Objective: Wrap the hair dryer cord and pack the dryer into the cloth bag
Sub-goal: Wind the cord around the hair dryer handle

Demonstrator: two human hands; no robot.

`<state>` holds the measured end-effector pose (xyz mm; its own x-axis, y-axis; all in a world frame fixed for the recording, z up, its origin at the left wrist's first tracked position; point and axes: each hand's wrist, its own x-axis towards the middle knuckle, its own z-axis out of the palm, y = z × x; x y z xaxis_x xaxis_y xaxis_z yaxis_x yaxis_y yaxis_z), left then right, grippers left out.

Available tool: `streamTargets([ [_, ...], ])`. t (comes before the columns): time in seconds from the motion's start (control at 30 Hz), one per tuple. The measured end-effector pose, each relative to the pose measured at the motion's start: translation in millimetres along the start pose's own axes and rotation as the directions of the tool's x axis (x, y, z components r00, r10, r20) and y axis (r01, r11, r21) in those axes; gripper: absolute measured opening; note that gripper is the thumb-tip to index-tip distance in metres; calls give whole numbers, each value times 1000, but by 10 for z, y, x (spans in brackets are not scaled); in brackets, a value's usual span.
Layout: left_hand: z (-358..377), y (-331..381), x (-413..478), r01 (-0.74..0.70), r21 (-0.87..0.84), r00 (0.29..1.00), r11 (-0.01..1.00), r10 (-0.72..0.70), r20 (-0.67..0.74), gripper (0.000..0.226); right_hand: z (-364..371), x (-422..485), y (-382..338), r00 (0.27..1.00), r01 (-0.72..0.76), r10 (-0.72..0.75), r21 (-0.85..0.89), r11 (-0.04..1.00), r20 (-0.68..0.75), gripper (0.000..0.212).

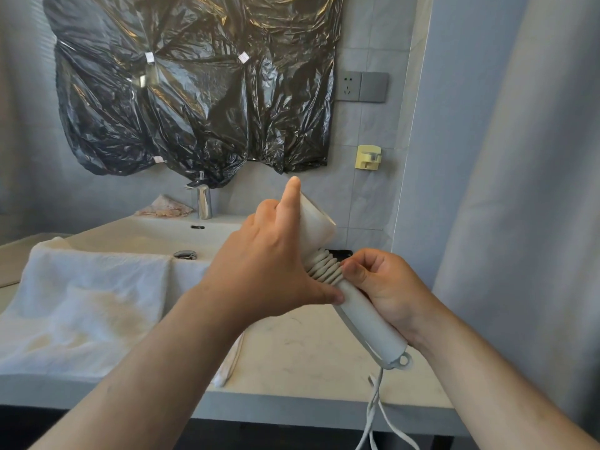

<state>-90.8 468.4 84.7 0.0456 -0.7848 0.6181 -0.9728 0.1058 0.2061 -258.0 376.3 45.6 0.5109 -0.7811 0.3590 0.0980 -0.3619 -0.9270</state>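
Two bare hands hold a white hair dryer [370, 319] in the centre right of the frame, above a pale counter [292, 358]. The dryer lies slanted, its barrel toward the upper left and the end of its handle toward the lower right.

The left hand [269, 264] grips the dryer where barrel and handle meet. Its index finger is straight along the barrel, its thumb presses on the handle, and its other fingers are hidden behind the dryer. The right hand [386, 287] is curled round the handle from the right, and its fingertips pinch the topmost turns of the cord [324, 267]. The cord is wound in tight coils round the upper handle. Its loose end hangs from the handle's end and drops out of the lower edge of the frame.

A strip of pale cloth [233, 358] with a thin string shows under the left forearm; I cannot tell whether it is the cloth bag.

At lower left a white towel [87, 303] drapes over the front of the sink [156, 235]. A chrome tap [203, 199] stands behind the sink. Crumpled black plastic sheet [194, 86] covers the wall at the top. To its right are a grey wall socket [349, 86] and a yellow wall holder [368, 156].
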Motion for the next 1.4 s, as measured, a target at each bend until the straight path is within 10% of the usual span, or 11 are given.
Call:
streamTargets([
  [0.43, 161, -36, 2, 55, -293, 998, 955, -55, 9, 136, -91, -20, 52, 1000, 1, 1, -62, 998, 22, 51],
  [0.63, 259, -278, 68, 225, -660, 973, 717, -197, 118, 82, -191, 15, 30, 993, -34, 47, -122, 992, 104, 67],
  [0.97, 414, -347, -38, 379, -868, 918, 321, -250, 308, 44, -157, 48, 147, 970, -173, 124, 234, 957, 211, 52],
  [1.13, 487, -302, -37, 387, -897, 902, 214, -291, 320, 47, -30, -55, 433, 970, -192, 4, 759, 622, 242, 26],
  [1.4, 580, -277, -11, 385, -913, 853, 131, -430, 298, 50, 254, -11, 341, 972, -165, 234, 700, 695, -4, 20],
])
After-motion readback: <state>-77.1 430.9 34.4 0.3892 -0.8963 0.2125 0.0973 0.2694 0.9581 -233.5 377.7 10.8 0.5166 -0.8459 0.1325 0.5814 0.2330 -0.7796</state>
